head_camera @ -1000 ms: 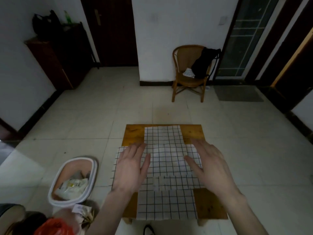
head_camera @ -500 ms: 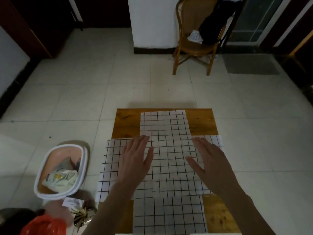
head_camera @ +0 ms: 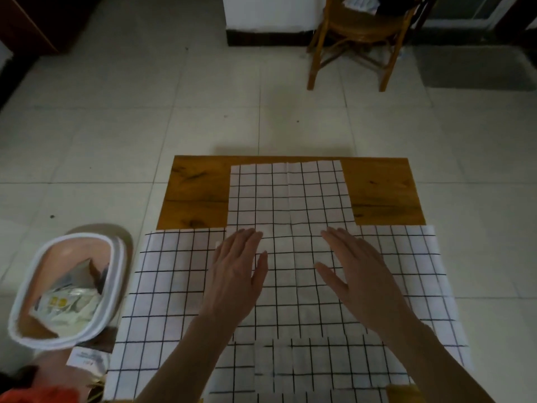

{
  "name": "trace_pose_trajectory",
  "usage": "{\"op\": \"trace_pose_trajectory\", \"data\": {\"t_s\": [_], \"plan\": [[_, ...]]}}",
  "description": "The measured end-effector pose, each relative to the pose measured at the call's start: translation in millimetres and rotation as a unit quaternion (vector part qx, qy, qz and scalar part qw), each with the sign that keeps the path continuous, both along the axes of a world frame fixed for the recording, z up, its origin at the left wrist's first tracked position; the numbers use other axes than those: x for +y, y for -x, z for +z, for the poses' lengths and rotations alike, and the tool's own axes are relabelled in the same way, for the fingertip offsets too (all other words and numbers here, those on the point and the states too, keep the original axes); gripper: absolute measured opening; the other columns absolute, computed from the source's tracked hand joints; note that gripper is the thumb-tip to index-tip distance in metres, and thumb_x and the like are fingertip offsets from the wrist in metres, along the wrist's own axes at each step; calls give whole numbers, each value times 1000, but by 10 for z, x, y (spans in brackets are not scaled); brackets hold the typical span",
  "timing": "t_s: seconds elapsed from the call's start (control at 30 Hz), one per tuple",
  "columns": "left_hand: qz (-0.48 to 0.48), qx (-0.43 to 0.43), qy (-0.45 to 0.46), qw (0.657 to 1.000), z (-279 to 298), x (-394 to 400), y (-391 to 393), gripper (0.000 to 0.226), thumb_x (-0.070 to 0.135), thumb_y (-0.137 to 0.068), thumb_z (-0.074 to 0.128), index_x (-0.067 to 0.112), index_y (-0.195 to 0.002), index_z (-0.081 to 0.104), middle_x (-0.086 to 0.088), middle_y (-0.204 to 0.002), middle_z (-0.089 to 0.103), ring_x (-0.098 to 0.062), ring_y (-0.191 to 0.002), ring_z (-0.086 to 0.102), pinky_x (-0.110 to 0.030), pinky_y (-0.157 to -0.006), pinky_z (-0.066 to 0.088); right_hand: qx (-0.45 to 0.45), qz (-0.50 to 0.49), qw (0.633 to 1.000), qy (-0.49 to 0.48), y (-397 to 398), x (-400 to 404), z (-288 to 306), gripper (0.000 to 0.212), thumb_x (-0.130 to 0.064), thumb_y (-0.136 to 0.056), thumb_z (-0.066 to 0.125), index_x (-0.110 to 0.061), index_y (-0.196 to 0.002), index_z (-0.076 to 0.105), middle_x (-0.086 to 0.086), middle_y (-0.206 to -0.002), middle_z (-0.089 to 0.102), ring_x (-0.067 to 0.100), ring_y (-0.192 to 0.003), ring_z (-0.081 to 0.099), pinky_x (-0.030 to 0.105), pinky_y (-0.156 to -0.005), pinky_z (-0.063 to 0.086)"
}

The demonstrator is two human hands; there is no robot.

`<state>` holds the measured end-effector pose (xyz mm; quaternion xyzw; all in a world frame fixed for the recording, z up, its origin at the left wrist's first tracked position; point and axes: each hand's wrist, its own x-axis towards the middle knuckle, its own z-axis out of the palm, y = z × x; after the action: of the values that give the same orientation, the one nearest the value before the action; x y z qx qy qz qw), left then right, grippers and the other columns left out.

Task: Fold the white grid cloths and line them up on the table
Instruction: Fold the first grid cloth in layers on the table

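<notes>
A wide white grid cloth [head_camera: 174, 286] lies spread across the near part of the small wooden table [head_camera: 197, 187], its sides hanging past the table's left and right edges. A narrower folded grid cloth [head_camera: 287, 193] lies at the table's far middle. Another folded piece [head_camera: 319, 365] sits on the wide cloth near me. My left hand [head_camera: 235, 274] and my right hand [head_camera: 360, 274] rest flat, palms down and fingers apart, on the middle of the wide cloth. Neither hand holds anything.
A pink bin with a white rim [head_camera: 64, 289], holding wrappers, stands on the tiled floor left of the table. A wooden chair [head_camera: 360, 33] stands at the back right with a grey mat [head_camera: 470, 68] beside it. Something red [head_camera: 43, 395] lies at the bottom left.
The view has tilted down and moved closer to the table. Both hands have slid slightly away from me over the wide cloth, staying flat.
</notes>
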<state>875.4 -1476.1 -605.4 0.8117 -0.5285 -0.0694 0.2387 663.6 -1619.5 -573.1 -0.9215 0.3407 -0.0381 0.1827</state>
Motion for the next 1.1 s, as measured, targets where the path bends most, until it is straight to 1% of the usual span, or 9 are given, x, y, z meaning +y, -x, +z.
{"op": "trace_pose_trajectory", "data": {"t_s": [0.23, 0.33, 0.43, 0.53, 0.6, 0.7, 0.83, 1.0, 1.1], "plan": [[-11, -50, -46, 998, -806, -320, -73, 50, 38, -107, 40, 14, -151, 47, -9, -156, 48, -26, -149, 39, -46, -123, 32, 30, 10, 999, 8, -299, -322, -820, 68, -59, -104, 27, -19, -159, 35, 2, -166, 36, 19, -154, 31, 41, -124, 25], [-20, -63, -64, 996, -1009, -380, -134, 53, 37, -108, 37, 13, -155, 42, -10, -161, 42, -27, -152, 33, -49, -125, 28, 48, 19, 998, 17, -365, -408, -1054, 70, -60, -103, 21, -21, -161, 30, 0, -169, 28, 19, -158, 20, 41, -126, 15], [-27, -70, -80, 994, -1133, -397, -171, 55, 38, -109, 31, 13, -157, 39, -10, -164, 37, -25, -155, 28, -46, -127, 22, 57, 22, 998, 20, -390, -456, -1216, 71, -60, -104, 19, -24, -164, 22, -2, -172, 17, 19, -160, 10, 45, -128, 15], [-38, -67, -84, 993, -1198, -384, -193, 56, 40, -109, 28, 13, -157, 39, -9, -165, 36, -24, -156, 25, -48, -127, 25, 58, 20, 998, 14, -402, -475, -1319, 71, -60, -103, 17, -27, -166, 15, -4, -173, 10, 18, -160, 6, 46, -128, 13], [-41, -71, -81, 993, -1220, -381, -209, 55, 40, -109, 29, 13, -157, 40, -9, -164, 37, -24, -156, 26, -48, -126, 25, 51, 18, 998, 14, -392, -473, -1367, 68, -58, -104, 19, -27, -165, 20, -3, -173, 15, 19, -160, 10, 49, -128, 18], [-38, -75, -74, 994, -1242, -391, -228, 53, 39, -108, 35, 14, -155, 43, -9, -163, 40, -25, -154, 29, -50, -124, 29, 30, 15, 999, 18, -386, -475, -1415, 60, -54, -105, 28, -27, -158, 39, 0, -170, 26, 22, -158, 21, 54, -124, 27], [-35, -80, -50, 995, -1268, -396, -246, 50, 37, -106, 45, 14, -150, 50, -8, -159, 45, -25, -151, 35, -51, -121, 34, -7, 4, 999, 40, -417, -482, -1426, 47, -47, -106, 38, -27, -143, 58, -1, -164, 39, 20, -153, 32, 52, -124, 27], [-26, -75, -13, 997, -1260, -387, -244, 44, 37, -104, 48, 16, -140, 60, -5, -150, 55, -23, -144, 44, -44, -119, 33, -38, 1, 998, 54, -456, -494, -1432, 35, -36, -100, 57, -25, -132, 67, -2, -154, 52, 19, -146, 43, 43, -123, 25], [-15, -58, 5, 998, -1230, -396, -228, 41, 38, -102, 49, 17, -133, 64, -3, -144, 59, -22, -137, 49, -44, -114, 39, -45, 4, 999, 29, -486, -504, -1456, 43, -40, -104, 52, -21, -143, 58, 1, -163, 40, 19, -148, 38, 41, -122, 27]]}}
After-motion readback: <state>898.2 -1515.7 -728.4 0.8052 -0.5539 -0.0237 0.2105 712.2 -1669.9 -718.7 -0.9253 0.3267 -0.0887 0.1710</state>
